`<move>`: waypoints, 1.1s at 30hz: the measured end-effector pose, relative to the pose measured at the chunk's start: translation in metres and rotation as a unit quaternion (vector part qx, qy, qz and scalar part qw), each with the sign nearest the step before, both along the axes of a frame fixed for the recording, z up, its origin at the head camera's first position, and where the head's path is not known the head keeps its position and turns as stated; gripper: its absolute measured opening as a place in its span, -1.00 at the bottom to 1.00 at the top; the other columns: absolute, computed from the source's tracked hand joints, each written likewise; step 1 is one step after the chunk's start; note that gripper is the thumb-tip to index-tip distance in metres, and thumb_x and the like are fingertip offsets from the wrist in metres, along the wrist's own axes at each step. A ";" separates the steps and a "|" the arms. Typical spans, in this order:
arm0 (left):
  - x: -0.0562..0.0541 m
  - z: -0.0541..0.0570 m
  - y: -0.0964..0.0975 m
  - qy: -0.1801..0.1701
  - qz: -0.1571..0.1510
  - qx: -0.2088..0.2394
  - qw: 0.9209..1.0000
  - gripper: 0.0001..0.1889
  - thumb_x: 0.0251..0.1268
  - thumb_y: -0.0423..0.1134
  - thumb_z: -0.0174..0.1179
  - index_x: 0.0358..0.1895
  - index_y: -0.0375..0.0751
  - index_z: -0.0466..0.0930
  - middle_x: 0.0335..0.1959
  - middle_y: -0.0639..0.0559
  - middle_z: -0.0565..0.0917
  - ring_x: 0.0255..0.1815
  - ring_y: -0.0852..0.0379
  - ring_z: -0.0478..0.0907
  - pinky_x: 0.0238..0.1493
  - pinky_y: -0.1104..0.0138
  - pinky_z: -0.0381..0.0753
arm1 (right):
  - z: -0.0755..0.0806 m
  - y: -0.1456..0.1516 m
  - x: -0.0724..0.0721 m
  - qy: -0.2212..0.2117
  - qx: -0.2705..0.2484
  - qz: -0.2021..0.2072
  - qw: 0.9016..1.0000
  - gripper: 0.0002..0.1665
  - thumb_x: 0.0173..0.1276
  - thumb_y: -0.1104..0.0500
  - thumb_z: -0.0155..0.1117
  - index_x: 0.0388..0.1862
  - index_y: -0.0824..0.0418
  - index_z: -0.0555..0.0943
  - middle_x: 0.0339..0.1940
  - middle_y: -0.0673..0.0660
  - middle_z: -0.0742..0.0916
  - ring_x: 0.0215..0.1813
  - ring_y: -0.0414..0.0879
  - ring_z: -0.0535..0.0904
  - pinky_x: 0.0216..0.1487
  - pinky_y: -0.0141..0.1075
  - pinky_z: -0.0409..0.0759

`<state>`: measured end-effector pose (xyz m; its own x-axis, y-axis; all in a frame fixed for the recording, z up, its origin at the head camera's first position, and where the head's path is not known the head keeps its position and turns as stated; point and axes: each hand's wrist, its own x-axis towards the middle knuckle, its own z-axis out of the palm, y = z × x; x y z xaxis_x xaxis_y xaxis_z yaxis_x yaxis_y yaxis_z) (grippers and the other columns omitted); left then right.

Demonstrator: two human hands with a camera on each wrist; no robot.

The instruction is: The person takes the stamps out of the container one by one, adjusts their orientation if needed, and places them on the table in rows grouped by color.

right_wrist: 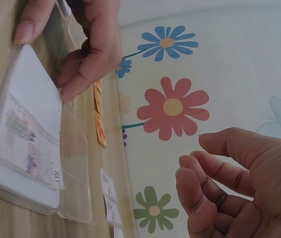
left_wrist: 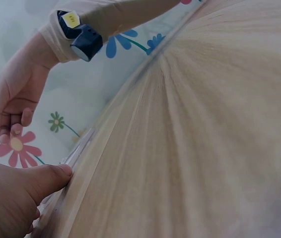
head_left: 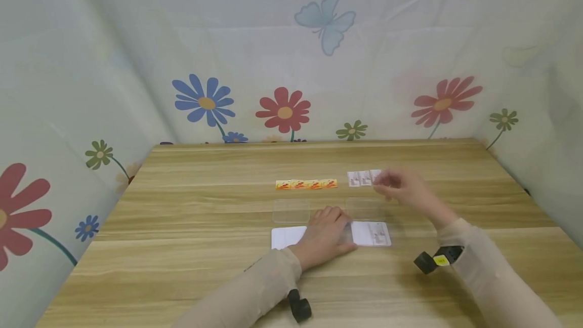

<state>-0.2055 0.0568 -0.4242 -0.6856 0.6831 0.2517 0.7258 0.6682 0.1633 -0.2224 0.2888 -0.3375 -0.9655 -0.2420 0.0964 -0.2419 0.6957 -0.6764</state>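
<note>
A shallow white plastic case (head_left: 363,233), its clear lid (head_left: 362,208) folded back, lies on the table with a small printed sticker (right_wrist: 29,144) at its right end. My left hand (head_left: 325,234) holds this case at its left end, thumb on the near side and fingers on the far side. Above the table, my right hand (head_left: 403,189) is beside a row of whitish printed stickers (head_left: 360,178), partly covering the row's right end in the head view. Its fingers are loosely bent, and nothing shows between thumb and fingertips in the right wrist view (right_wrist: 230,186).
Another white case (head_left: 287,237) lies to the left, partly hidden behind my left hand, with its clear lid (head_left: 290,211) laid back. Farther off is a row of yellow-orange stickers (head_left: 306,185). A flower-patterned curtain (head_left: 255,29) surrounds the wooden table (head_left: 205,247).
</note>
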 end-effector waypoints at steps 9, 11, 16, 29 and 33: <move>-0.001 0.000 0.001 0.001 0.002 -0.001 1.000 -0.44 0.14 0.24 0.23 0.10 -0.04 0.54 -0.02 0.13 0.54 0.06 0.16 0.45 0.10 0.30 0.42 | -0.009 0.003 0.011 -0.023 -0.017 0.003 1.000 -0.76 0.34 0.18 0.25 -0.10 0.30 0.59 -0.29 0.20 0.69 -0.36 -0.06 0.57 -0.37 -0.27 0.57; -0.001 -0.001 0.001 0.001 0.002 -0.001 1.000 -0.44 0.14 0.24 0.23 0.09 -0.04 0.54 -0.02 0.13 0.54 0.05 0.16 0.45 0.09 0.30 0.42 | -0.010 0.004 0.013 -0.024 -0.023 0.009 0.999 -0.74 0.33 0.16 0.26 -0.11 0.31 0.59 -0.31 0.22 0.69 -0.38 -0.06 0.57 -0.40 -0.29 0.56; -0.001 -0.002 0.001 0.005 0.003 0.000 1.000 -0.44 0.13 0.24 0.24 0.09 -0.03 0.54 -0.03 0.14 0.53 0.04 0.17 0.44 0.07 0.31 0.42 | -0.015 0.008 0.017 -0.018 -0.026 0.021 0.999 -0.74 0.34 0.16 0.26 -0.09 0.30 0.59 -0.26 0.20 0.70 -0.36 -0.09 0.57 -0.37 -0.31 0.58; -0.002 -0.001 0.001 0.008 0.001 0.004 1.000 -0.45 0.13 0.25 0.24 0.08 -0.02 0.54 -0.04 0.15 0.54 0.04 0.17 0.44 0.06 0.32 0.41 | -0.026 0.012 0.026 -0.015 -0.004 0.017 1.000 -0.75 0.34 0.18 0.25 -0.06 0.27 0.61 -0.18 0.16 0.71 -0.22 -0.13 0.55 -0.27 -0.37 0.57; -0.003 -0.001 0.001 0.008 0.001 0.003 1.000 -0.45 0.13 0.25 0.23 0.08 -0.02 0.54 -0.04 0.15 0.54 0.03 0.18 0.44 0.05 0.32 0.41 | -0.032 0.014 0.028 -0.008 0.011 0.010 1.000 -0.78 0.33 0.19 0.25 -0.09 0.26 0.63 -0.19 0.13 0.72 -0.19 -0.16 0.56 -0.22 -0.38 0.54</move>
